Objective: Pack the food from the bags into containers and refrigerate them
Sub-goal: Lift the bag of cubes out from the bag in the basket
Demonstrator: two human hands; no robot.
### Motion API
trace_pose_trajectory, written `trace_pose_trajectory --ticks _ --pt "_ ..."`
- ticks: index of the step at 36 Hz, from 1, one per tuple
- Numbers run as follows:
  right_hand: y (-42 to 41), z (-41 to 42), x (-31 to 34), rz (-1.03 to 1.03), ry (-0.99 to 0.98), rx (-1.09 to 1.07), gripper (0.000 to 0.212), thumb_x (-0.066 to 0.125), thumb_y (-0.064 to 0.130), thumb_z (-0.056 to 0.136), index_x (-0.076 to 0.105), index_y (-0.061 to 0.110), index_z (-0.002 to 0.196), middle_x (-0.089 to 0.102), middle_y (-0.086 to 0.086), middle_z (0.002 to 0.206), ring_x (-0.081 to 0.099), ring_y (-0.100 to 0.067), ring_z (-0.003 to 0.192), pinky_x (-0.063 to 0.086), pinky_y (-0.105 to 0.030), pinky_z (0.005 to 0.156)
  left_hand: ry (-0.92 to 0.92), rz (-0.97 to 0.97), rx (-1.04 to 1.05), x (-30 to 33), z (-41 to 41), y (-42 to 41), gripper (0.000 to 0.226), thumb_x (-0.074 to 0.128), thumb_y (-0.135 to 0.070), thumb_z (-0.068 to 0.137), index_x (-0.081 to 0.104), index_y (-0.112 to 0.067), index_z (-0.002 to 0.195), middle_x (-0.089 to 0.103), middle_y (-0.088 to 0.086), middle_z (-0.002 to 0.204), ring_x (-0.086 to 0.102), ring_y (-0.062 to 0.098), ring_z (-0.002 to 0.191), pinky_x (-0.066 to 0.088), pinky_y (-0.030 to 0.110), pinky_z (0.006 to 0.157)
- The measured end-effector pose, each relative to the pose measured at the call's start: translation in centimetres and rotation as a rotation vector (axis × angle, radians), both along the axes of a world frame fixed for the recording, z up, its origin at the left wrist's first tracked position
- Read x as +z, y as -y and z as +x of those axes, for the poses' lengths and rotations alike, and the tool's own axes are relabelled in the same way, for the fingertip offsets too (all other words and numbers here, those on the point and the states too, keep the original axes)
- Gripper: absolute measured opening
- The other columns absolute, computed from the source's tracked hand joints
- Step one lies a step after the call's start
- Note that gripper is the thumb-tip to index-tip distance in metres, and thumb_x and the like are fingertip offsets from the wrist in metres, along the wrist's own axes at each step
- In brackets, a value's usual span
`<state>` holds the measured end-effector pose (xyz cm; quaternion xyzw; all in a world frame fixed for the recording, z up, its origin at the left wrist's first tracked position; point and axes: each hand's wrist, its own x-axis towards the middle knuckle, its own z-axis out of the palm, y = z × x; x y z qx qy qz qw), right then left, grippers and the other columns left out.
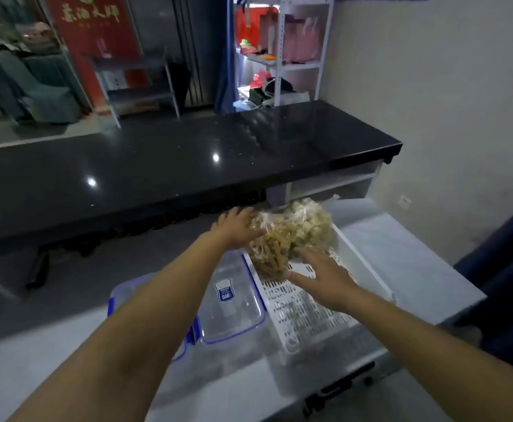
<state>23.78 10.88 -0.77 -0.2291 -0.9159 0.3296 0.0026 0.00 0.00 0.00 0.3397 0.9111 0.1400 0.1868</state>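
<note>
Two clear plastic bags of food lie at the far end of a white slotted basket (316,312): a near-left bag of tan strips (272,248) and a far-right bag of pale cubes (310,222). My left hand (237,228) presses flat against the left side of the bag of strips. My right hand (322,278) reaches in over the basket with spread fingers, its fingertips at the bags' lower edge. Left of the basket lies a clear container lid with blue clips (233,303), and a second clear container (127,295) shows partly behind my left forearm.
Everything sits on a light worktop (416,263). A long black counter (188,159) runs across behind it. Metal shelving with red bags (282,47) stands at the back, a wall to the right, dark fabric at the right edge.
</note>
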Motion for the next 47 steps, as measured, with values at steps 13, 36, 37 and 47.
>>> trace_pose_trajectory --ticks 13,36,37,47 --pt "0.1 -5.1 0.4 -1.228 -0.154 -0.646 0.066 0.045 0.071 0.09 0.045 0.036 0.146 0.043 -0.002 0.144 0.036 -0.035 0.138 0.039 -0.058 0.102 0.286 0.118 0.047 -0.3 -2.7 -6.6 0.066 0.031 -0.056 0.105 0.04 -0.012 0.153 0.041 0.017 0.157 0.042 0.037 0.141 0.036 0.044 0.115" --pt "-2.6 -7.2 -3.8 -0.549 -0.176 -0.298 0.059 0.08 0.017 0.084 0.058 0.029 0.138 0.063 0.006 0.133 0.063 -0.016 0.112 0.052 -0.026 0.087 0.478 0.358 0.199 1.1 3.6 -3.0 0.028 0.051 -0.034 0.098 0.069 -0.019 0.114 0.065 0.007 0.124 0.061 0.017 0.094 0.046 0.032 0.074" --pt "-2.7 -7.0 -3.8 -0.562 -0.172 -0.307 0.056 0.079 0.018 0.084 0.059 0.029 0.136 0.065 0.006 0.13 0.064 -0.017 0.111 0.053 -0.03 0.091 0.494 0.363 0.217 1.2 3.9 -2.9 0.029 0.051 -0.036 0.097 0.069 -0.021 0.114 0.067 0.005 0.122 0.062 0.014 0.092 0.047 0.032 0.074" --pt "-6.2 -2.9 -2.2 -0.391 -0.081 -0.121 0.031 0.07 0.025 0.088 0.072 0.037 0.117 0.072 0.011 0.116 0.065 -0.014 0.105 0.055 -0.035 0.092 0.615 0.37 0.402 2.3 9.8 -1.8 0.037 0.056 -0.04 0.087 0.069 -0.038 0.122 0.071 -0.009 0.114 0.068 0.014 0.103 0.058 0.039 0.088"
